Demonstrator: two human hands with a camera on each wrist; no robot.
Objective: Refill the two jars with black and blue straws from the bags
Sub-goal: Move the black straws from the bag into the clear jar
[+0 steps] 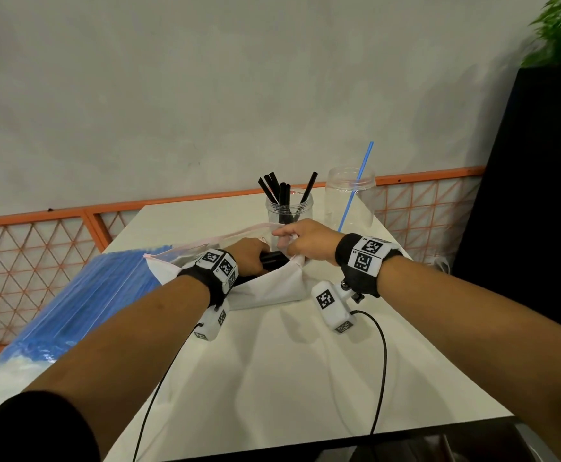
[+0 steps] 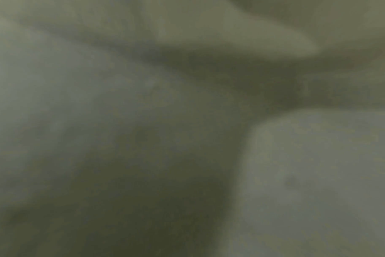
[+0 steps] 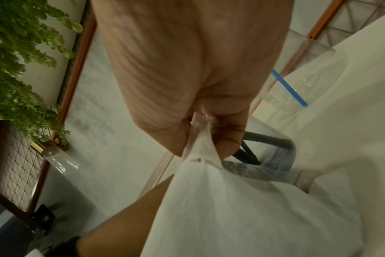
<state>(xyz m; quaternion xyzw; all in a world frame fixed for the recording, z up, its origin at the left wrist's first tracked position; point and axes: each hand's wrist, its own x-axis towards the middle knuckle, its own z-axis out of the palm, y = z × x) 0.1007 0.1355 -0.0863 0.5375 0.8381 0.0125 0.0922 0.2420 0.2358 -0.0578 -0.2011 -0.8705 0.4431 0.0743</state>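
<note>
- I've got my right hand (image 1: 306,241) pinching the top edge of the clear zip bag (image 1: 272,288); in the right wrist view thumb and fingers (image 3: 229,144) are squeezed onto the plastic lip, holding the mouth up and open.
- My left hand (image 1: 249,258) is down inside that bag's mouth, fingers out of sight, against the dark bundle of black straws (image 1: 274,259). I can't tell whether it grips them.
- The bundle lies low in the bag, long axis running roughly left to right across the table (image 1: 306,378); only a short stretch shows.
- Left wrist view is a murky blur, nothing readable.
- Straight behind my hands stands the clear jar (image 1: 289,208) with several black straws in it (image 1: 281,191), upright, fanned a little, tips pointing up and towards the wall.
- Right of it, just beside, the second clear jar (image 1: 351,195) has one blue straw (image 1: 356,188), leaning, its top tilted up and to the right, foot at the jar's near left.
- On my left lies the bag of blue straws (image 1: 82,298), long axis running from the near left corner towards the middle of the table, touching the bag I'm working in.
- Orange mesh railing (image 1: 39,261) behind the table, green plant (image 1: 559,31) far right.
</note>
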